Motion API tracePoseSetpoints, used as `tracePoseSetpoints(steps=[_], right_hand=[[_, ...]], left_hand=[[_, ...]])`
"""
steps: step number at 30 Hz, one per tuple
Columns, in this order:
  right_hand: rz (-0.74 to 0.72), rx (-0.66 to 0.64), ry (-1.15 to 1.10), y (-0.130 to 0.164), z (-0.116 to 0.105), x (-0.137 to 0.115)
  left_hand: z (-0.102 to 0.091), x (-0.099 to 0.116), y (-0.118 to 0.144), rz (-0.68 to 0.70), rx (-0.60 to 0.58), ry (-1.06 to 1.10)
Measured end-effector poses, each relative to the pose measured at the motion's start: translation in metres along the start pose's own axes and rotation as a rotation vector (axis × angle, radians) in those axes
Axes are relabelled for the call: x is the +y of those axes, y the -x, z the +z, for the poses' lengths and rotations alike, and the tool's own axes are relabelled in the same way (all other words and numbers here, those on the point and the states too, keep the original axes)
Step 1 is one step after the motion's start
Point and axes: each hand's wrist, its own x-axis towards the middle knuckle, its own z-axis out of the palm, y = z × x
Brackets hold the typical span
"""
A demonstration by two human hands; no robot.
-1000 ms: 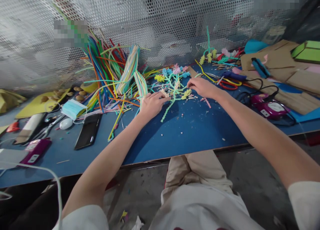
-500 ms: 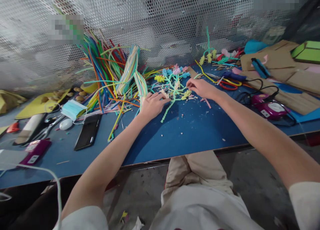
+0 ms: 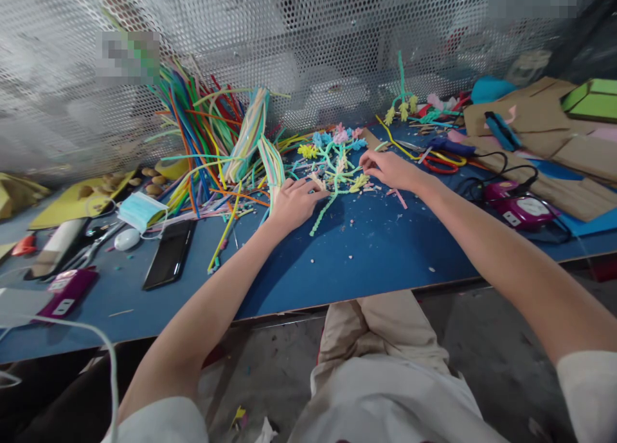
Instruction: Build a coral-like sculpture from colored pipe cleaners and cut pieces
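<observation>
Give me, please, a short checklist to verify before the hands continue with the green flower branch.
1. Flower branch is on the blue table: ok.
2. Left hand is close to the stem: ok; whether it touches, cannot tell.
3. Right hand has a firm pinch on a side twig: cannot tell, details too small.
4. Surface around the branch is free of scraps: not ok, several lie there.
5. Phone is apart from the branch: ok.

No legible lettering or numbers anywhere
</observation>
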Motion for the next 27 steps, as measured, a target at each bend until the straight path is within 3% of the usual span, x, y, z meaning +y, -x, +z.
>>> tracePoseSetpoints(steps=[10,16,27], right_hand=[[-0.047,0.032,-0.021,0.0008,-0.0058,0.0054],[-0.143,-0.055,0.051,0.0004,-0.0085,0.0047],[-0.143,-0.077,0.089,-0.0025,-0.0018,0.008]], left_hand=[[-0.0033,0.0018,0.0,-0.006,0.022,0.002],[-0.0048,0.0033,-0.0005,-0.017,0.052,0.003],[-0.0055,0.0049,-0.0018,-0.03,0.01,0.005]])
